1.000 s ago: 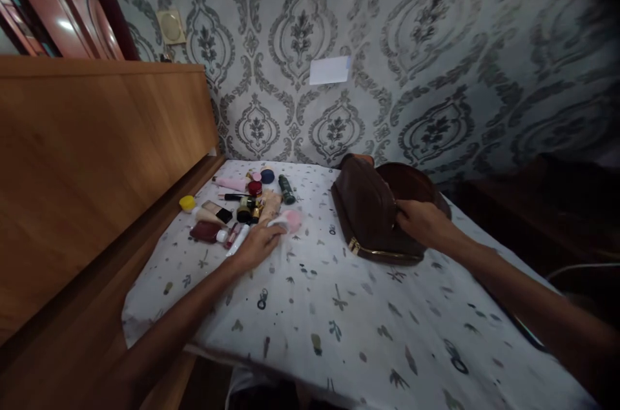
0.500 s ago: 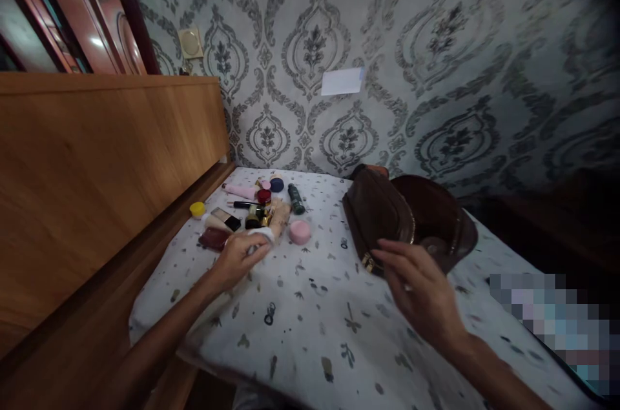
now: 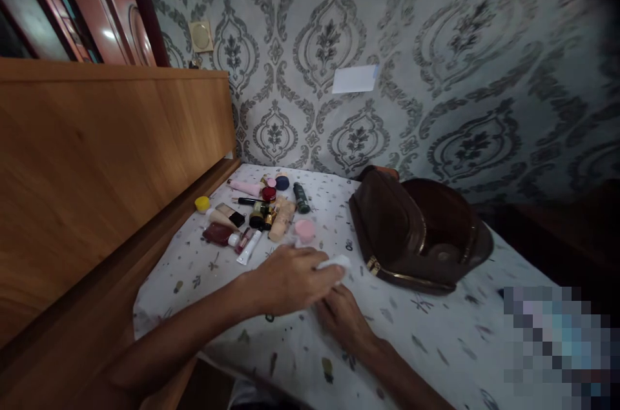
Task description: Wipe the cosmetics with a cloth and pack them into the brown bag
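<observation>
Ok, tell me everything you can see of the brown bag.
The brown bag looks like smooth leather, with gold-toned zip pulls at its near left corner. It gapes open on the right, zip teeth edging a reddish-brown inside. It rests on the printed cloth, right of the green bottle; neither the left hand nor the right hand touches it.

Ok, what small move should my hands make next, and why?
Perhaps ease your hands apart, keeping the small white item of unclear shape in the left hand: it shows beside that hand, which partly hides the right hand.
</observation>
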